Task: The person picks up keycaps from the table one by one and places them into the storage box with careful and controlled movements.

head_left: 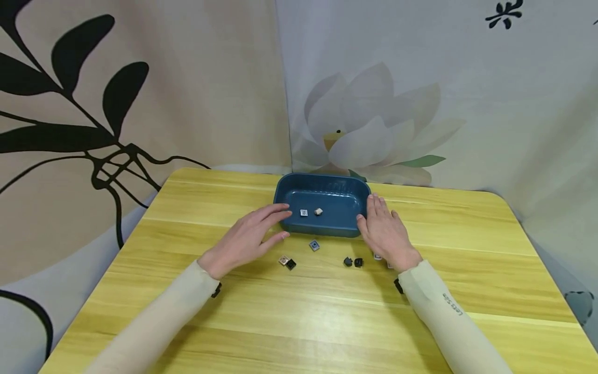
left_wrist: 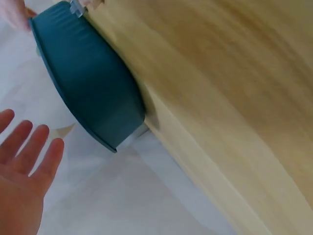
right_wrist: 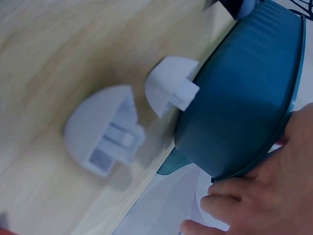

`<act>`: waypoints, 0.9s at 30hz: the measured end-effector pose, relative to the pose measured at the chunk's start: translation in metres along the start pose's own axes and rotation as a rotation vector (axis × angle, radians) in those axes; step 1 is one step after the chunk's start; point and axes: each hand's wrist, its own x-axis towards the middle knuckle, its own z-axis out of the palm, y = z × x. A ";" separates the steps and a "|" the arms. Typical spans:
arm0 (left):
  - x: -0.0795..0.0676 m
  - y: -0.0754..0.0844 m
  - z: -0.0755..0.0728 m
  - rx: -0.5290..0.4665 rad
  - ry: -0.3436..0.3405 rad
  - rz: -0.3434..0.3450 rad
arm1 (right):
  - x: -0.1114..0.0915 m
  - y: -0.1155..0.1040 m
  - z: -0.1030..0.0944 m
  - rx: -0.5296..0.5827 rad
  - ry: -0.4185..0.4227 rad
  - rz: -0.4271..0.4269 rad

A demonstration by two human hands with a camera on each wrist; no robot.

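Observation:
A dark blue rectangular tray stands at the table's back, with a small white piece and a cream piece inside. My right hand lies at its right end, fingers straight along the rim and thumb over the near corner. In the right wrist view, the hand overlaps the tray's rim. My left hand hovers by the tray's left end, fingers spread and holding nothing. The left wrist view shows its palm apart from the tray wall.
Before the tray lie a grey-blue keycap-like piece, a tan piece against a black one, and two dark pieces. Two white hollow pieces, the larger-looking one nearer the camera, lie below my right wrist. A curtain hangs behind.

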 end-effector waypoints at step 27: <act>-0.016 0.004 0.024 0.170 -0.368 0.207 | 0.000 0.002 0.002 0.004 0.015 -0.003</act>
